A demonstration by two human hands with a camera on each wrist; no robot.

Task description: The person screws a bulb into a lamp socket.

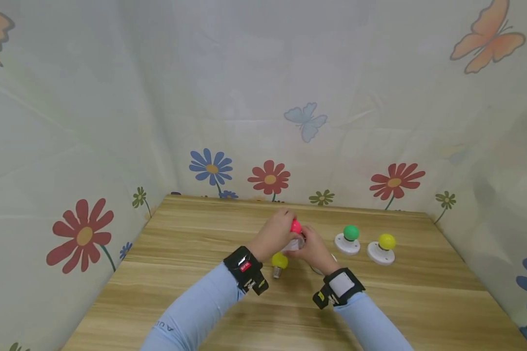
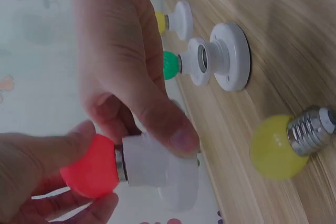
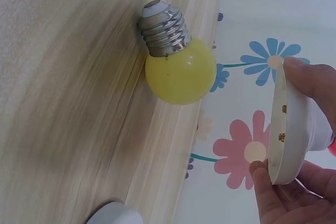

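Between thumb and fingers, my left hand grips a red light bulb. My right hand holds a white round lamp socket by its base. The bulb's metal neck sits at the socket's mouth, a narrow strip of it showing. In the right wrist view, the socket's hollow underside with brass screws faces sideways. Both hands are raised over the table. Below them a yellow bulb lies loose on its side, screw thread exposed. Beside it stands a socket without a bulb, partly behind my right forearm in the head view.
To the right stand a socket with a green bulb and another with a yellow bulb. The wooden table meets a flower-printed curtain at its back and sides.
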